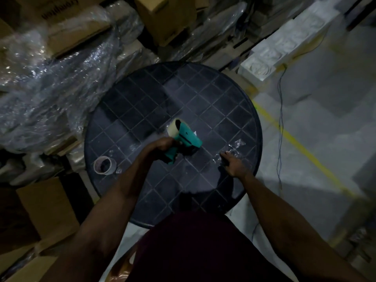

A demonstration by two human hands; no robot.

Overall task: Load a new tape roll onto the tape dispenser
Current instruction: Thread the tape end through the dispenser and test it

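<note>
The left hand [162, 144] has its grip closed around the handle of the teal tape dispenser [184, 139], held above the round dark bench [203, 94] (a tape roll [174, 128] sits at its far end). The right hand [234, 165] rests fingers spread, holding nothing, on crumpled clear film [234, 146]. An empty tape core [104, 165] lies near the bench's left edge.

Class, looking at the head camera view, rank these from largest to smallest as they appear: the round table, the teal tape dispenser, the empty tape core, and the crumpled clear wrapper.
1. round table
2. teal tape dispenser
3. empty tape core and crumpled clear wrapper: these look alike in size, and the wrapper's edges are hard to trace, so I leave them unranked.
</note>
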